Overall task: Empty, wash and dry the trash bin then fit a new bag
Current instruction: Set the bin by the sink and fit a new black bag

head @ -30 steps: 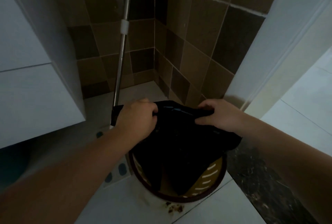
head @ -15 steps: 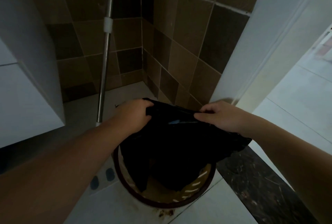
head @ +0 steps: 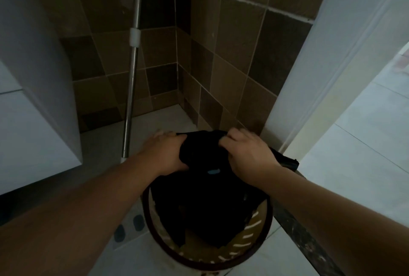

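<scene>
Bin (head: pixel 254 251), round and slotted, is seen at lower centre of the frame, with the black bag (head: pixel 208 200) rising from it. The bag's gathered mouth is gripped by the left hand (head: pixel 163 154) and right hand (head: pixel 247 154), fingers curled into the plastic, directly above the bin; a straight upward lift is likely called for.

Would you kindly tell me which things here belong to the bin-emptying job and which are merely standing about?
Part of the job:
- black bag, gripped at its top by the left hand and the right hand
- trash bin, the bag hanging inside it

Just standing about:
- metal pole in the tiled corner
- white cabinet
- door frame
</scene>
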